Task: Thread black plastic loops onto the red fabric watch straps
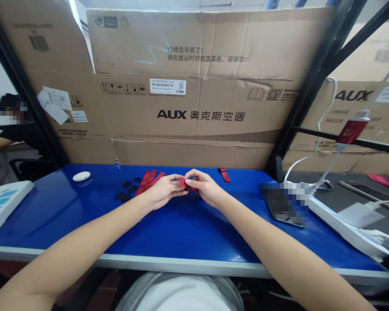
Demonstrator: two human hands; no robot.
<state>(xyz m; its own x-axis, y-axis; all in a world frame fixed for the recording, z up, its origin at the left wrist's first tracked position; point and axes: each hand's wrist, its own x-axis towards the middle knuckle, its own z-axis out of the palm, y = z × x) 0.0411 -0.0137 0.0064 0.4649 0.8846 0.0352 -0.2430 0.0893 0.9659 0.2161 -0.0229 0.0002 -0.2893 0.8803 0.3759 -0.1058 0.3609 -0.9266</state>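
Red strap [182,182] between both hands [162,190] [205,186]

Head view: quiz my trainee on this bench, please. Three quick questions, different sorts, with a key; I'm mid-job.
1. True or false: the left hand and the right hand both touch the red piece.
2. Multiple choice: what lies just left of the grouped straps?
A) phone
B) black buckles
C) power strip
3. Fill in: on the blue table, the lone strap lies on the ___ hand's side.

Key: 1 true; 2 B; 3 right.
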